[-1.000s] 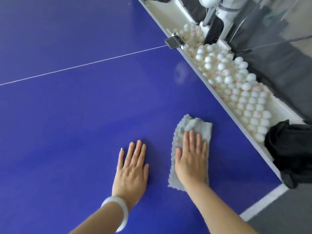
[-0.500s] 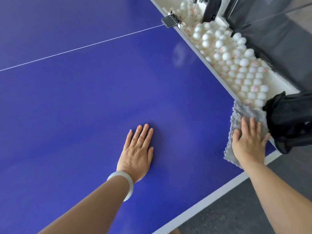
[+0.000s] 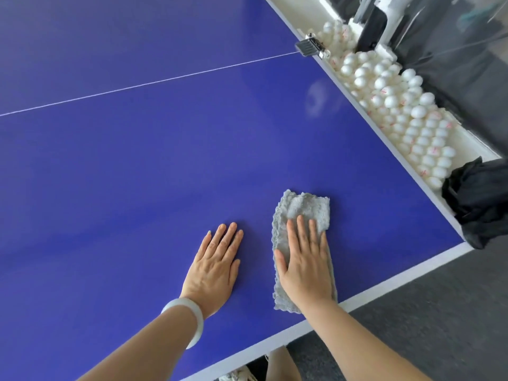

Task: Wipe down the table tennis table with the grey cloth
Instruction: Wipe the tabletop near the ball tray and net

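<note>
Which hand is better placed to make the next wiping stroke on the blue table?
Probably the right hand: it presses flat on the fluffy grey cloth on the blue table tennis table. The left hand rests flat on the bare surface beside the cloth, not touching it.

Counter (image 3: 165, 166): glossy blue top, thin white line across, white edge band. Grey cloth (image 3: 302, 213): fluffy, folded into a long strip, flat near the front edge, pressed under right hand (image 3: 305, 268).
</note>
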`<state>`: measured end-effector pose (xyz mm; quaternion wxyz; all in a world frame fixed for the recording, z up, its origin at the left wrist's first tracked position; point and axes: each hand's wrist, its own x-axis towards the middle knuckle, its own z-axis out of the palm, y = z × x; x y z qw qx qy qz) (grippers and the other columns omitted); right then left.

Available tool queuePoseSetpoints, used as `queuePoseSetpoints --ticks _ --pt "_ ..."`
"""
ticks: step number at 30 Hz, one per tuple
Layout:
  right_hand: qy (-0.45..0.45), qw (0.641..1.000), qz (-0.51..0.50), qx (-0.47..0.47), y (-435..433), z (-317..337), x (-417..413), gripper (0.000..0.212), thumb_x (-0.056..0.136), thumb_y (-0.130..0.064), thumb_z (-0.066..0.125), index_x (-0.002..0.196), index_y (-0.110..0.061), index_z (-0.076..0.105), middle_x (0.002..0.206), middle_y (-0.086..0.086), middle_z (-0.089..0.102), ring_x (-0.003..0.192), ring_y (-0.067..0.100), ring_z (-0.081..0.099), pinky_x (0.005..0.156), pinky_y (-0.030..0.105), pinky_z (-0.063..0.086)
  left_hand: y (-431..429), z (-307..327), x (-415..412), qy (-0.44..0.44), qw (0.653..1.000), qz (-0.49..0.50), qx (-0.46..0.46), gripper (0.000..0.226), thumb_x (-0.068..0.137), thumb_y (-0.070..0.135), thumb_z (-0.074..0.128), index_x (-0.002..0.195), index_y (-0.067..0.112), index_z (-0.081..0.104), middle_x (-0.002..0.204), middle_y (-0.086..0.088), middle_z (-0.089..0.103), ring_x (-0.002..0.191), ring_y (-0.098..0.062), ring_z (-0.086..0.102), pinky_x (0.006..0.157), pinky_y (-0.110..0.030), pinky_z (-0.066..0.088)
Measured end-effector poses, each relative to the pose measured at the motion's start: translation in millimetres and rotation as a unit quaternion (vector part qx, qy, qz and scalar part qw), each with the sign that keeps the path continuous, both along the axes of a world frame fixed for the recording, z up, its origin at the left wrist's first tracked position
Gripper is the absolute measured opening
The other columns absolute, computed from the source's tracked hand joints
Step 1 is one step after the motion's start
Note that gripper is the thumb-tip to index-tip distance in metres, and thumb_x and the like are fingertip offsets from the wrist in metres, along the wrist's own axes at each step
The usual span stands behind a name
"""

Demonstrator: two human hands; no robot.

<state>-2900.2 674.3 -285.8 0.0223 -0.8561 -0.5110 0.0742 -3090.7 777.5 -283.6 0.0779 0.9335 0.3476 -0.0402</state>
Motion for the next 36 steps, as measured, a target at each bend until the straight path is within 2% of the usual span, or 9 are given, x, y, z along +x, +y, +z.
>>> queuePoseSetpoints --ticks 5,11,14,16,19,22,26,29,36 --pt "0.074 0.990 0.108 0.053 18 1 -87 0.055 0.104 -0.034 0.026 0.155 -0.017 0.031 0.165 0.003 0.018 0.153 0.022 0.010 0.125 0.042 0.013 -17 3 -97 -0.009 0.987 0.161 -0.024 0.057 0.102 0.033 0.021 0.151 0.010 0.037 0.159 -0.009 0.031 0.147 -0.028 0.030 0.118 -0.043 0.016" --pt "0.151 0.947 0.278 0.059 40 -2 -217 0.054 0.099 -0.007 0.044 0.152 -0.016 0.038 0.163 0.000 0.025 0.153 0.018 0.008 0.125 0.040 0.006 -52 5 -212 0.016 0.936 0.351 -0.030 0.083 0.096 0.054 -0.015 0.154 0.012 0.026 0.162 -0.007 0.019 0.150 -0.026 0.018 0.122 -0.045 0.012" --pt "0.136 0.915 0.377 0.052 38 -1 -239 0.053 0.095 -0.011 0.054 0.146 -0.016 0.047 0.157 -0.001 0.038 0.150 0.020 0.023 0.119 0.042 0.027 -68 4 -245 0.004 0.911 0.412 -0.031 0.091 0.091 0.062 -0.020 0.154 0.012 0.021 0.163 -0.006 0.013 0.151 -0.026 0.014 0.122 -0.049 0.014" --pt "0.105 0.900 0.419 0.059 38 -3 -220 0.049 0.099 -0.024 0.046 0.148 -0.019 0.045 0.158 -0.002 0.036 0.149 0.018 0.027 0.120 0.041 0.028 -72 6 -253 -0.009 0.905 0.423 -0.041 0.089 0.095 0.061 -0.012 0.152 0.007 0.030 0.161 -0.010 0.023 0.148 -0.032 0.024 0.118 -0.054 0.023" --pt "0.095 0.935 0.336 0.068 52 -6 -157 0.051 0.103 -0.030 0.034 0.152 -0.020 0.039 0.163 -0.005 0.023 0.152 0.013 0.016 0.123 0.039 0.014 -63 4 -247 -0.022 0.904 0.424 -0.045 0.084 0.100 0.056 -0.003 0.146 0.002 0.042 0.155 -0.016 0.037 0.141 -0.039 0.037 0.112 -0.060 0.029" --pt "0.066 0.977 0.195 0.059 78 -7 -90 0.053 0.105 -0.030 0.033 0.157 -0.022 0.026 0.166 -0.008 0.007 0.153 0.011 0.002 0.125 0.037 -0.002 -39 4 -220 -0.017 0.925 0.375 -0.054 0.083 0.100 0.054 -0.007 0.150 0.005 0.038 0.158 -0.012 0.031 0.145 -0.036 0.029 0.116 -0.053 0.019" --pt "0.013 0.996 0.085 0.033 125 -9 -35 0.059 0.103 -0.039 0.031 0.159 -0.023 0.019 0.167 -0.001 0.008 0.154 0.020 0.003 0.125 0.043 -0.001 7 -10 -175 -0.014 0.950 0.309 -0.035 0.087 0.079 0.065 -0.034 0.154 0.028 -0.013 0.162 0.004 -0.017 0.148 -0.021 -0.022 0.122 -0.043 -0.013" --pt "0.012 1.000 0.016 0.001 178 -6 -27 0.063 0.102 -0.045 0.030 0.159 -0.023 0.014 0.167 0.005 0.006 0.153 0.027 0.003 0.123 0.050 0.003 29 -20 -157 0.010 0.950 0.310 -0.021 0.074 0.082 0.066 -0.019 0.148 0.035 -0.027 0.158 0.007 -0.029 0.144 -0.019 -0.033 0.117 -0.041 -0.023" --pt "0.077 0.963 0.260 0.014 147 -5 -106 0.061 0.104 -0.042 0.031 0.160 -0.026 0.011 0.167 -0.001 -0.001 0.154 0.023 -0.007 0.124 0.044 -0.005 30 -25 -159 0.003 0.944 0.328 -0.038 0.081 0.078 0.066 -0.016 0.150 0.030 -0.022 0.159 0.010 -0.026 0.147 -0.016 -0.026 0.120 -0.042 -0.016"
